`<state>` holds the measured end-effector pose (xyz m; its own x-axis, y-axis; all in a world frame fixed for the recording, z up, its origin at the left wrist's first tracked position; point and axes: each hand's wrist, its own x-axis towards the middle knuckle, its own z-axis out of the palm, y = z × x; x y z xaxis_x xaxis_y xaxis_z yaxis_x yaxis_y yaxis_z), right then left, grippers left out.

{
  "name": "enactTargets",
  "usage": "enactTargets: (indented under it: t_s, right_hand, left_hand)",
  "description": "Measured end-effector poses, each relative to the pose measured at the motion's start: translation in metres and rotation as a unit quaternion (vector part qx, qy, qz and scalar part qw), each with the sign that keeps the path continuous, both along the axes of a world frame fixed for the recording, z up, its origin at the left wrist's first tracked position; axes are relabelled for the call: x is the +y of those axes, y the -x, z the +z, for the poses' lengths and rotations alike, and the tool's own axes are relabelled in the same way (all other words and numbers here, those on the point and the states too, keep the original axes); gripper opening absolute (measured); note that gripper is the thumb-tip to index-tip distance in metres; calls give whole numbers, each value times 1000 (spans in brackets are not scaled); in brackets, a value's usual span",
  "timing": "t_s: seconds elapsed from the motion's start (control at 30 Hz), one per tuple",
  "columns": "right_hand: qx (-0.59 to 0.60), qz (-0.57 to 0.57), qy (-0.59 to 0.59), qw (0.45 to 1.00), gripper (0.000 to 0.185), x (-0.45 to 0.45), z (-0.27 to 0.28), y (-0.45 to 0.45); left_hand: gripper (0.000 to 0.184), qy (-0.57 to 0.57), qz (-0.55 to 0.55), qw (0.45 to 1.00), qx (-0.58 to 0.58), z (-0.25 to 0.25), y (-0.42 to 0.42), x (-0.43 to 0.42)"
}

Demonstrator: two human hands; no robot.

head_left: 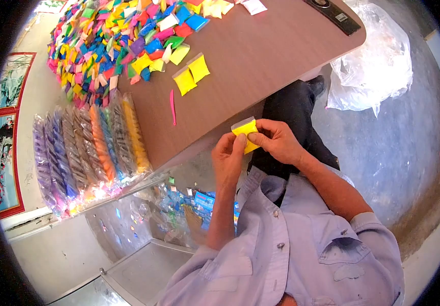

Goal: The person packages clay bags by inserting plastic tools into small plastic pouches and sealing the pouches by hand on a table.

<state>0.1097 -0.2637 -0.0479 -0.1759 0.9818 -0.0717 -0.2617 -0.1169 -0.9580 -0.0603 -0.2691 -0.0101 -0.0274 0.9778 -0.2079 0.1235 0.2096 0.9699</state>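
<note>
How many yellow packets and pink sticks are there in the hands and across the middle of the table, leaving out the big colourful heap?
Yellow packet held by the left hand and right hand: 1
Loose yellow packets on the table: 2
Pink stick: 1
Total: 4

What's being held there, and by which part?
A yellow packet, its opposite sides pinched by the left hand and right hand, thumbs on its face.
</note>
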Motion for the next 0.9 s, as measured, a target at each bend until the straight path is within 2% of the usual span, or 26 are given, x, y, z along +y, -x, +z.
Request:
enactTargets:
  t_s: [0.03,0.27,0.47,0.67,0.9]
  right_hand:
    - [-19,0,-15,1000,23,0,-4,2]
    - [11,-30,5,999,22,-4,0,9]
    - [-28,-23,-9,999,22,-10,-4,8]
    - [-5,-30,-21,999,22,-11,-4,14]
    - [-47,-37,-26,998,20,-10,1,10]
  left_hand:
    - [22,2,-2,999,40,-1,1,1]
    - [20,-38,-25,998,38,-11,10,-1]
    - [16,-9,24,1000,-3,-3,4,-4]
    - [14,-36,3,999,-15,-3,11,-6]
    - [14,-25,-5,1000,-4,0,12,-3]
